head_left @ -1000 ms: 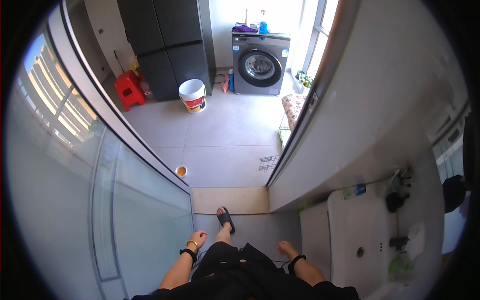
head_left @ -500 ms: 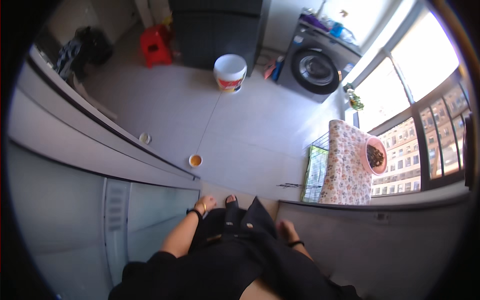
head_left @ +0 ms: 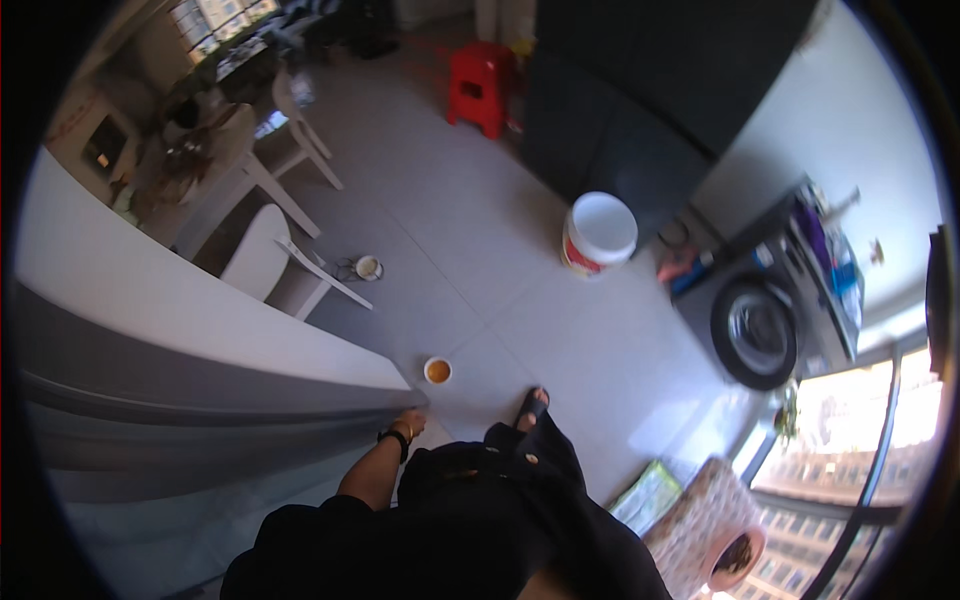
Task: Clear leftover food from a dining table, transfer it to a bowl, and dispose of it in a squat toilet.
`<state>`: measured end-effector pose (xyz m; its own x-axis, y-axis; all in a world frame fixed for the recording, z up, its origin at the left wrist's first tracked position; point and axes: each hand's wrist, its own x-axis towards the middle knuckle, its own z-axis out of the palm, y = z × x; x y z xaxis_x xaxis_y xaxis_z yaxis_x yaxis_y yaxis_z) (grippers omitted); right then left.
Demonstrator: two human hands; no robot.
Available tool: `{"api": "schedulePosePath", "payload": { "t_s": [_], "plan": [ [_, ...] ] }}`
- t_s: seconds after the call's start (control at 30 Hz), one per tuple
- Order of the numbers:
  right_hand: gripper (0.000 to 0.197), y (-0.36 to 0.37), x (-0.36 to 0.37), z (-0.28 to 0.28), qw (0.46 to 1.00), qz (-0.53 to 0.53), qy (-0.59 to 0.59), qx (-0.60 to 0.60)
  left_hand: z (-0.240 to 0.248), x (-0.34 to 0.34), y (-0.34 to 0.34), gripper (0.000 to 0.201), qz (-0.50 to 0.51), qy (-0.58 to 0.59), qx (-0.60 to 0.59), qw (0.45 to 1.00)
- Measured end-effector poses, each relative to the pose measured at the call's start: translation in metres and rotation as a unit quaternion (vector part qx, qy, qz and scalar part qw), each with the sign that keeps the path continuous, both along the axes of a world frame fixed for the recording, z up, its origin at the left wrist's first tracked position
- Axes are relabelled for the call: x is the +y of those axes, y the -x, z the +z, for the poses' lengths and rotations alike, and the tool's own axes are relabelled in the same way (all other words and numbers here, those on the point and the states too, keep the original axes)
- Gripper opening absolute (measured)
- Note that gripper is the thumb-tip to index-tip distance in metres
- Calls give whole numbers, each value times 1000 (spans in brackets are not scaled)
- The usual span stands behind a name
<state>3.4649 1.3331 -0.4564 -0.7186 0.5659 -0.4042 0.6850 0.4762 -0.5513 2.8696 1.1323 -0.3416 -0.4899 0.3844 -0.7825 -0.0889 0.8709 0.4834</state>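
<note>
My left hand [head_left: 412,422] hangs at my side by the end of the white wall [head_left: 330,345], with a dark band and a gold-coloured bracelet at its wrist. Its fingers are too small and blurred to show whether they are closed. My right hand is out of view behind my dark clothing. Closest to the left hand on the grey floor is a small white bowl [head_left: 438,370] with something orange in it. My sandalled foot [head_left: 533,405] is stepping on the tiles to the right of that bowl.
A white bucket [head_left: 603,228] stands before a dark cabinet [head_left: 640,110]. A red stool [head_left: 478,90] is at the back. White chairs [head_left: 262,250] and a table [head_left: 225,150] are left; a front-loading washing machine [head_left: 755,330] and a cloth-covered cage [head_left: 705,515] are right.
I have stepped forward and my view has turned left. The table and chairs have come into sight. My right hand has gone out of view.
</note>
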Motion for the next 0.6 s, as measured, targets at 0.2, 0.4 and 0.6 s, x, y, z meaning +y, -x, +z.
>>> {"api": "schedulePosePath", "payload": {
  "t_s": [0.2, 0.4, 0.6],
  "plan": [
    [29, 72, 255, -15, 983, -65, 141, 95, 57, 91, 14, 27, 183, 33, -133, 974],
    [38, 313, 412, 149, 814, -451, 363, -35, 78, 149, 63, 24, 126, 14, -18, 992],
    [34, 506, 480, 163, 852, -366, 373, -19, -13, 149, 151, 29, 76, 118, -116, 983]
  ]
}}
